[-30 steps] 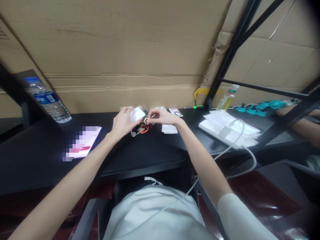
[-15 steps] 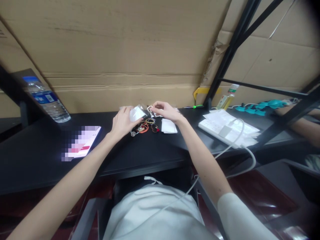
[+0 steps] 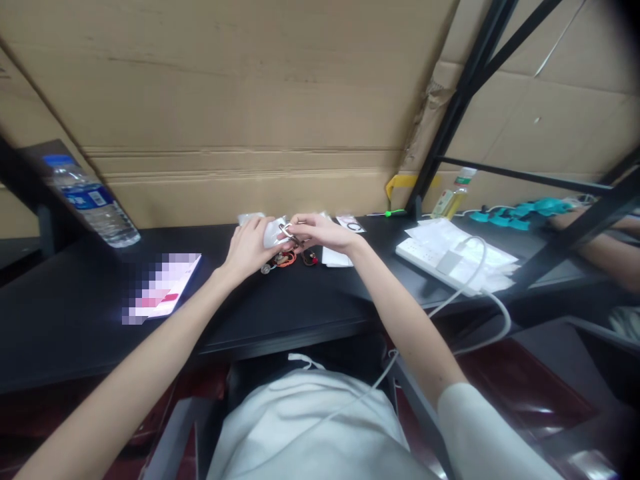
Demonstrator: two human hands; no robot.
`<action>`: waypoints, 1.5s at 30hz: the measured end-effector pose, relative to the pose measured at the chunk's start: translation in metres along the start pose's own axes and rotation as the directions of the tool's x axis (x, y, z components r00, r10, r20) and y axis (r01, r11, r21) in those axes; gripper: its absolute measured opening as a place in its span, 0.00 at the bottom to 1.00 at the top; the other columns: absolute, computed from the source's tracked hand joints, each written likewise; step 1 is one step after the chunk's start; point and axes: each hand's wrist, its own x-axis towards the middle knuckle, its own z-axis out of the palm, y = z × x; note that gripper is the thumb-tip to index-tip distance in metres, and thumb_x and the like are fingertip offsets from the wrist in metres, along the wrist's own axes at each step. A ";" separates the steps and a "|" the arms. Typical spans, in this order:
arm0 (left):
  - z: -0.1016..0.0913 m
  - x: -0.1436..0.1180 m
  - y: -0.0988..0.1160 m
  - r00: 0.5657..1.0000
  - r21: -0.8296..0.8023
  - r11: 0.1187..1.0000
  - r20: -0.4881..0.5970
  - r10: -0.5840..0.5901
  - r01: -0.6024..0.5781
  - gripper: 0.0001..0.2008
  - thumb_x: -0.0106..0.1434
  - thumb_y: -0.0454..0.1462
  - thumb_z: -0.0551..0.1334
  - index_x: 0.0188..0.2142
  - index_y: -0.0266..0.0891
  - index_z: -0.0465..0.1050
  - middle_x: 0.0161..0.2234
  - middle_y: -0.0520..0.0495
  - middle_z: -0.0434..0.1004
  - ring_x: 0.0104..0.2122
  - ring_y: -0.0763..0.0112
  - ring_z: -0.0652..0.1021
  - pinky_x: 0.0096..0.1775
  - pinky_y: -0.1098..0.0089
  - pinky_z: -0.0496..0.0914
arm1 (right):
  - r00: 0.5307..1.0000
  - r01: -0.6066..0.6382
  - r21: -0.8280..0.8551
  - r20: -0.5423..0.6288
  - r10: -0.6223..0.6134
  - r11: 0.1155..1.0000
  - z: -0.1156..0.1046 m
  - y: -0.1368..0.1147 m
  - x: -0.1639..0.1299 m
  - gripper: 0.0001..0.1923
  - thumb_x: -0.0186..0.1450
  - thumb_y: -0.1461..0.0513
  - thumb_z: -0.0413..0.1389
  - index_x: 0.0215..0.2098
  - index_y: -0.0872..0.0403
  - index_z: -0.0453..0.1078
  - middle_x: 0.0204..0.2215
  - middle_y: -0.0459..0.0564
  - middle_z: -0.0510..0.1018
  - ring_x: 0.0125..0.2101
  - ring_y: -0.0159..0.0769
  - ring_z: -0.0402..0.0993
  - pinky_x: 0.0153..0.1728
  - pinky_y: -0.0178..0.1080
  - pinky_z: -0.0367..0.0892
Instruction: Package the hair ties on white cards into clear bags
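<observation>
The water bottle's (image 3: pixel 116 223) blue label (image 3: pixel 86 197) carries white marks too small to read; the phone's (image 3: pixel 173 283) screen is blocked out. Rightward lie a white power strip (image 3: pixel 425 264) and papers (image 3: pixel 435 239). Over the black table (image 3: pixel 295 307), the left hand (image 3: pixel 249 245) pinches a small clear-and-white bag (image 3: pixel 273 235); the right hand (image 3: pixel 323 233) holds a pale, shiny loop (image 3: pixel 286 229) before it, partly hiding coloured bands (image 3: pixel 286 259).
</observation>
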 end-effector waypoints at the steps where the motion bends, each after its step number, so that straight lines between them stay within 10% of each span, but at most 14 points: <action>1: 0.000 0.000 0.000 1.000 0.003 1.000 -0.003 -0.005 0.005 0.33 0.66 0.58 0.63 0.62 0.41 0.70 0.60 0.34 0.74 0.59 0.42 0.74 0.54 0.51 0.70 | 1.000 -0.004 -0.070 -0.029 0.001 0.998 -0.003 0.003 0.001 0.16 0.66 0.49 0.67 0.38 0.52 0.73 0.41 0.52 0.84 0.41 0.37 0.82 0.42 0.38 0.80; 11: 0.001 0.000 0.001 0.995 -0.038 0.997 -0.064 -0.076 0.074 0.30 0.67 0.56 0.63 0.60 0.39 0.69 0.58 0.34 0.74 0.57 0.42 0.74 0.56 0.49 0.70 | 0.936 -0.131 -0.654 -0.330 -0.124 0.745 -0.023 0.014 0.004 0.12 0.66 0.54 0.66 0.36 0.55 0.79 0.31 0.50 0.84 0.26 0.31 0.78 0.29 0.34 0.70; 27: 0.001 -0.002 0.008 0.998 -0.136 0.989 0.002 -0.065 0.065 0.36 0.61 0.60 0.68 0.60 0.44 0.67 0.58 0.38 0.76 0.55 0.45 0.78 0.51 0.53 0.73 | 0.908 -0.043 -0.262 -0.413 -0.072 0.964 -0.016 0.020 0.014 0.11 0.64 0.61 0.70 0.38 0.54 0.73 0.30 0.47 0.83 0.24 0.28 0.78 0.23 0.29 0.74; 36: -0.006 -0.001 0.012 0.997 -0.161 0.986 0.068 -0.040 0.051 0.31 0.55 0.52 0.72 0.53 0.45 0.68 0.52 0.41 0.78 0.49 0.48 0.80 0.43 0.58 0.72 | 0.959 -0.024 -0.203 -0.281 -0.035 0.979 -0.011 0.010 0.008 0.08 0.70 0.63 0.61 0.44 0.56 0.82 0.43 0.53 0.84 0.42 0.36 0.82 0.38 0.34 0.84; 45: 0.000 0.001 0.011 0.998 -0.330 0.943 0.062 -0.033 0.052 0.26 0.55 0.50 0.71 0.50 0.45 0.68 0.49 0.45 0.80 0.47 0.53 0.81 0.44 0.59 0.73 | 0.946 0.036 -0.504 -0.262 -0.192 0.863 -0.019 0.011 0.006 0.15 0.65 0.67 0.65 0.50 0.55 0.81 0.47 0.54 0.85 0.44 0.39 0.82 0.43 0.39 0.80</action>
